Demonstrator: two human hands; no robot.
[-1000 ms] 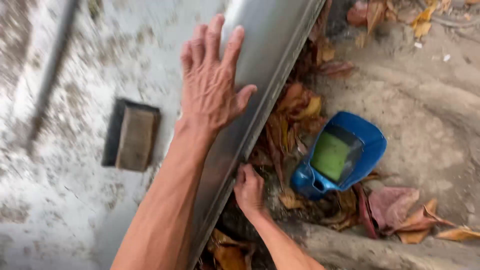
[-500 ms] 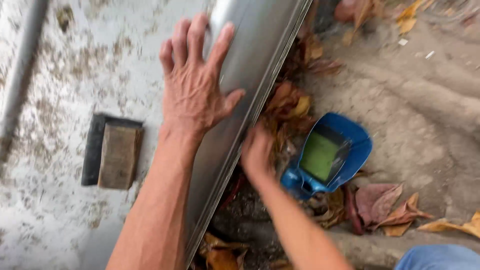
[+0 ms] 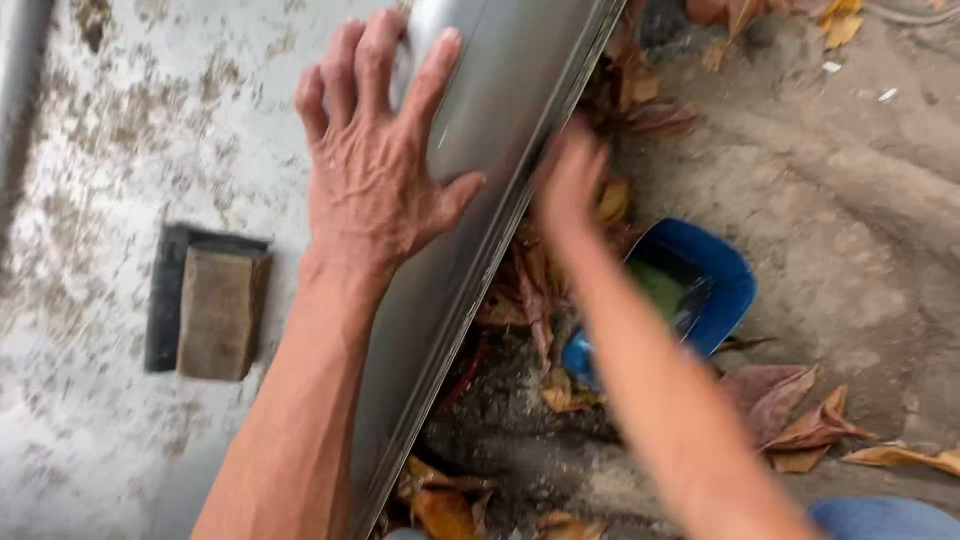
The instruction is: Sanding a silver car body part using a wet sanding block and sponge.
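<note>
- The left hand (image 3: pixel 375 175) lies flat on a long shiny metal sheet (image 3: pixel 470 210), palm down, fingers spread wide and pointing up the sheet, thumb out to the side.
- The metal sheet runs on a slant from the top of the view down to the bottom edge, between a pale stained concrete slab (image 3: pixel 100 200) and the dirt ground (image 3: pixel 850 220).
- The right hand (image 3: pixel 570 175) is at the sheet's right edge, blurred; I cannot tell whether it grips the edge or is open.
- A blue welding mask (image 3: pixel 715 285) with a green window lies on the ground just beside the right forearm, partly hidden by it.
- Dry brown leaves (image 3: pixel 790 420) lie along the sheet's edge and around the mask.
- A small wooden block (image 3: pixel 215 310) rests on the concrete, left of the left forearm.
</note>
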